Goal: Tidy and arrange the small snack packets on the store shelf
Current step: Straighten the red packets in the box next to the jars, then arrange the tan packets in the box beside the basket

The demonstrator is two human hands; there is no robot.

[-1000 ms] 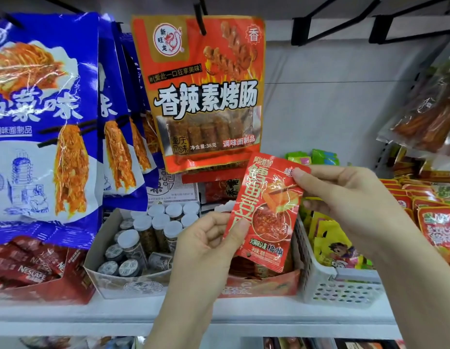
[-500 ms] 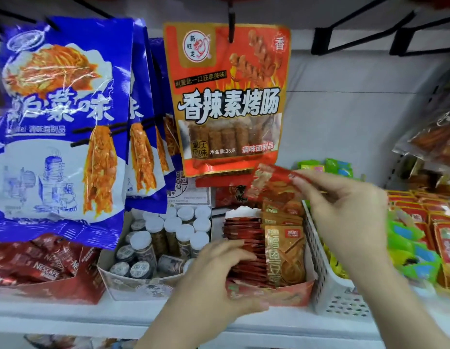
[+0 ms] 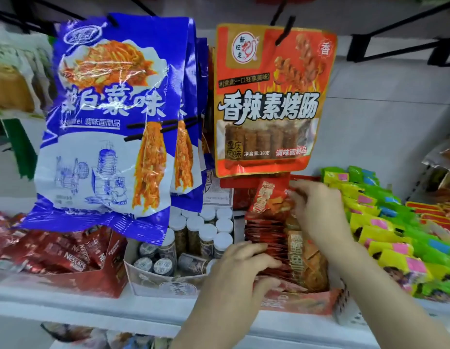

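The right hand (image 3: 317,210) pinches a small red snack packet (image 3: 268,197) at its edge, holding it upright at the back of the red display box (image 3: 299,302) on the white shelf (image 3: 93,308). The left hand (image 3: 240,268) lies on the row of packets (image 3: 266,238) standing in that box — fingers curled over their tops (how firmly it grips, I cannot tell). Beside the box, a carton of white-capped jars (image 3: 198,230); a big orange bag (image 3: 269,99) hangs above.
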